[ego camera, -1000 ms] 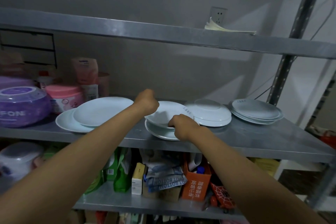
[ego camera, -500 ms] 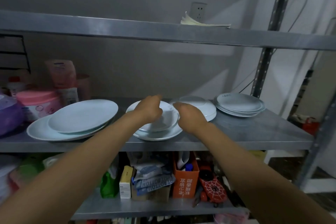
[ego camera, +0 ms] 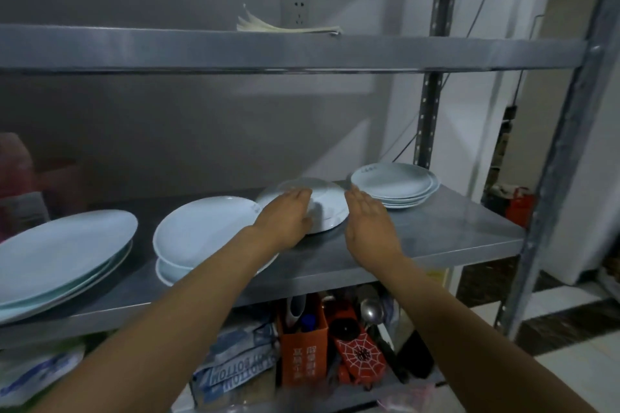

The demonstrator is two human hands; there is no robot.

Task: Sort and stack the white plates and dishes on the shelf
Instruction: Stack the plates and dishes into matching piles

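On the middle steel shelf (ego camera: 436,238) several white dishes stand in a row. An upturned white dish (ego camera: 327,203) sits in the middle. My left hand (ego camera: 288,214) lies on its left side with straight fingers touching it. My right hand (ego camera: 367,218) is at the dish's right edge, fingers straight; contact is unclear. Left of them a deep white plate (ego camera: 201,231) rests on another plate. Two large oval platters (ego camera: 57,255) are stacked at the far left. A stack of small plates (ego camera: 394,183) stands at the right.
A steel upright (ego camera: 431,104) rises behind the small plates and another post (ego camera: 567,157) at the front right. The upper shelf (ego camera: 302,50) carries papers (ego camera: 285,27). Below, an orange box (ego camera: 303,352), packets and utensils fill the lower shelf.
The view has swung right. Both hands left the deep plate stack and moved right to the upturned dish, their fingers now straightened on either side of it.
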